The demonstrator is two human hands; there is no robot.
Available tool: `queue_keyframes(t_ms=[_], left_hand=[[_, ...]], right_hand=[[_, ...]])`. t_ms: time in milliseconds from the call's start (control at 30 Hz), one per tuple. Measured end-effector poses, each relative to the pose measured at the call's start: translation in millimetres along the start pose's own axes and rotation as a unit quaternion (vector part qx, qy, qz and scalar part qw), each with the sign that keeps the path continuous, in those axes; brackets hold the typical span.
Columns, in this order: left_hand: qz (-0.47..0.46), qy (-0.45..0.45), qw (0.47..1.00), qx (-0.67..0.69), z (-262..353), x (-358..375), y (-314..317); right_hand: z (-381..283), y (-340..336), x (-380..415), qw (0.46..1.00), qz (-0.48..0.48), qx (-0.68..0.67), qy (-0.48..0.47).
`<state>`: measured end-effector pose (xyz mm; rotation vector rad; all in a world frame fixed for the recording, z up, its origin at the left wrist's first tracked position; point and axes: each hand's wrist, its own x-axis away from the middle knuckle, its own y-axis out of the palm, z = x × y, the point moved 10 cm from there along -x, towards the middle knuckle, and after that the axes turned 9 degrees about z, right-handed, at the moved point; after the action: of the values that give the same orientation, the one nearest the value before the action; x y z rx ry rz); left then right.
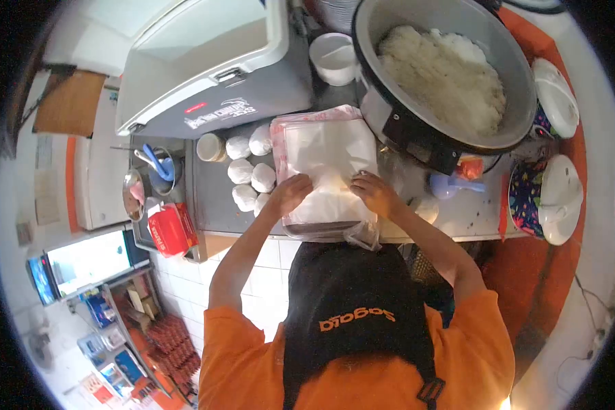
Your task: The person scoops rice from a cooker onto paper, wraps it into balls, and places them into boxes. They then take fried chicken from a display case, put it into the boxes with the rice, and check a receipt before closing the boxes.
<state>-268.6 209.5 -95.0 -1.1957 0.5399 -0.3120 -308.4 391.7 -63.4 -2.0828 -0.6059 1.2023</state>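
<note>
White tiles (260, 277) and a lit screen (92, 265)

The tiling shows below the grey table (215, 205), left of centre. Shelving (115, 316) stands under the screen, lower left. A pale wall (600, 225) curves along the right, beside an orange surface (540, 277). Light (505, 404) glares at the bottom edge, right.

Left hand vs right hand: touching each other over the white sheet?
Apart. The head view shows it: white sheet is plainly visible in the gap between left hand and right hand.
</note>
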Motion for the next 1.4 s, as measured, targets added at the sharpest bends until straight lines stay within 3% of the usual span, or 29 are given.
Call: queue_keyframes(t_ms=[67, 167, 267, 367, 500, 533, 633, 667, 700, 733, 800, 867, 900, 933, 1000, 1033, 1067, 1133, 1167, 1267, 1300, 1333, 1367, 1400], left_hand=[[0.014, -0.015, 1.000, 0.005, 3, 1, -2], [0.073, -0.152, 0.980, 0.104, 11, -25, -41], [0.078, -0.121, 0.986, 0.088, -4, -19, -26], [-0.013, -0.433, 0.889, 0.149, -49, -14, -5], [0.120, -0.304, 0.939, 0.103, -46, -41, -28], [0.123, -0.319, 0.935, 0.097, -48, -36, -22], [0.163, -0.347, 0.923, 0.031, -37, -17, -6], [0.116, -0.347, 0.931, -0.020, -28, -12, -5], [0.204, -0.435, 0.829, 0.287, -28, 5, 4], [0.269, -0.471, 0.626, 0.560, -15, 21, 23], [0.169, -0.376, 0.824, 0.389, 17, 13, -4], [0.149, -0.427, 0.751, 0.480, 49, 18, -30], [0.187, -0.501, 0.554, 0.638, 76, 10, -48], [0.210, -0.536, 0.319, 0.753, 104, 11, -51], [0.161, -0.552, 0.273, 0.771, 135, 37, -54], [0.145, -0.493, 0.280, 0.811, 150, 38, -65], [0.123, -0.433, 0.283, 0.847, 164, 36, -81], [0.119, -0.488, 0.300, 0.811, 159, 64, -78], [0.123, -0.538, 0.302, 0.778, 142, 98, -64], [0.215, -0.527, 0.314, 0.760, 52, 173, -77], [0.259, -0.522, 0.409, 0.702, -3, 216, -83], [0.257, -0.460, 0.700, 0.482, -55, 232, -129], [0.271, -0.418, 0.857, 0.130, -95, 254, -177], [0.292, -0.513, 0.771, 0.241, -142, 275, -154]], right_hand=[[-5, -7, -10, 1.000, 0.004, 0.013, 0.022], [-3, -3, -12, 0.997, -0.035, 0.023, 0.070], [22, 28, -3, 0.984, -0.123, -0.004, 0.130], [44, 36, -20, 0.956, -0.169, -0.002, 0.239], [59, 46, -37, 0.923, -0.188, 0.058, 0.332], [62, 52, -38, 0.916, -0.205, 0.071, 0.338], [56, 53, -37, 0.945, -0.098, 0.001, 0.311], [49, 48, -40, 0.938, -0.115, -0.044, 0.324], [37, 30, -48, 0.928, -0.133, -0.090, 0.337], [20, 16, -51, 0.914, -0.154, -0.137, 0.349], [-8, -15, -57, 0.926, -0.117, -0.172, 0.315], [-48, -48, -65, 0.931, -0.067, -0.247, 0.262], [-62, -64, -71, 0.930, -0.042, -0.282, 0.234], [-77, -67, -75, 0.912, -0.068, -0.340, 0.218], [-100, -71, -81, 0.869, -0.109, -0.444, 0.188], [-114, -66, -78, 0.889, -0.136, -0.430, 0.072], [-117, -57, -80, 0.872, -0.163, -0.442, 0.130], [-131, -35, -88, 0.828, -0.207, -0.459, 0.246], [-147, -22, -97, 0.888, -0.201, -0.383, 0.155], [-169, -24, -131, 0.928, -0.087, -0.283, 0.226], [-171, -20, -128, 0.942, -0.064, -0.226, 0.239], [-168, -16, -123, 0.940, -0.068, -0.214, 0.256], [-164, -16, -111, 0.937, -0.070, -0.201, 0.277], [-158, -21, -95, 0.933, -0.068, -0.184, 0.303]])
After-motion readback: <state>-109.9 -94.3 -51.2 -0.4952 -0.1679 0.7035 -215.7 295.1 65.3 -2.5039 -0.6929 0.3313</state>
